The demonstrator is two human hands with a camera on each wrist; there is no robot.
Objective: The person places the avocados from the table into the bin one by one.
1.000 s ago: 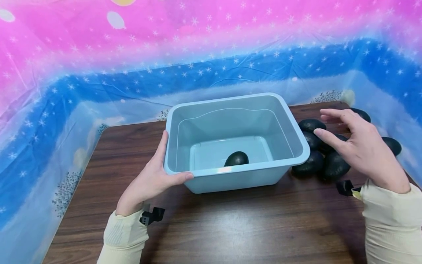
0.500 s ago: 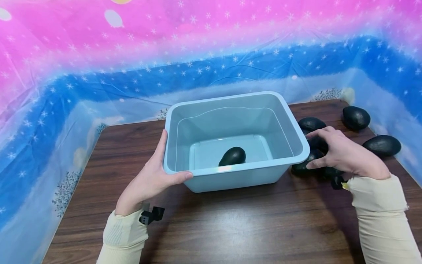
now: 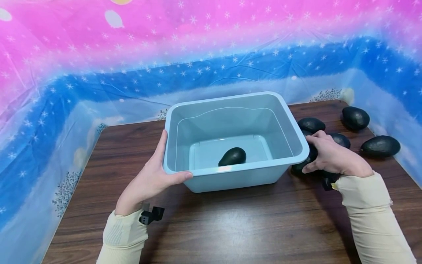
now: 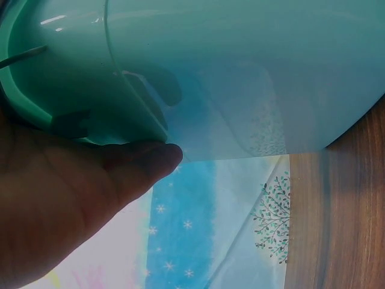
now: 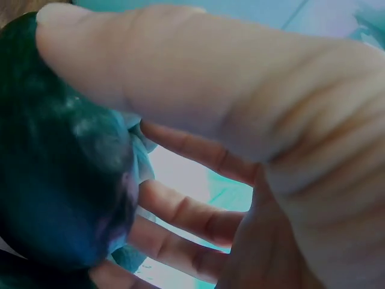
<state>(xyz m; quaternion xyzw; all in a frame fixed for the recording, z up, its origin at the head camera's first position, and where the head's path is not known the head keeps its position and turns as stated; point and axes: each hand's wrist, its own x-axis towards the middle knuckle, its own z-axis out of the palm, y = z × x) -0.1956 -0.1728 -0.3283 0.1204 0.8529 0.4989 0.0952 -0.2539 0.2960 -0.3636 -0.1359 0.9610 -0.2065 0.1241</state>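
A light blue plastic tub [image 3: 227,179] stands on the table with one dark avocado [image 3: 233,156] on its floor. At the tub's left front corner, my left hand [image 3: 153,179] holds the rim; its thumb [image 4: 144,165] lies along the front edge. To the right of the tub, my right hand [image 3: 331,154] grips a dark avocado [image 5: 66,156] from the cluster, thumb on one side and fingers round the other. In the head view that hand partly covers the avocados beneath it.
Beside the tub's right wall lies another avocado [image 3: 311,125], and one [image 3: 341,140] sits behind my right hand. Two more, a rear avocado [image 3: 355,118] and a right-hand avocado [image 3: 380,146], rest near the edge of the brown wooden table [image 3: 211,227]. A printed cloth [image 3: 211,47] hangs behind.
My right hand has come down and leftward from above the avocados, and its fingers have closed on one beside the tub. The avocado in the tub has shifted slightly left. My left hand stays put.
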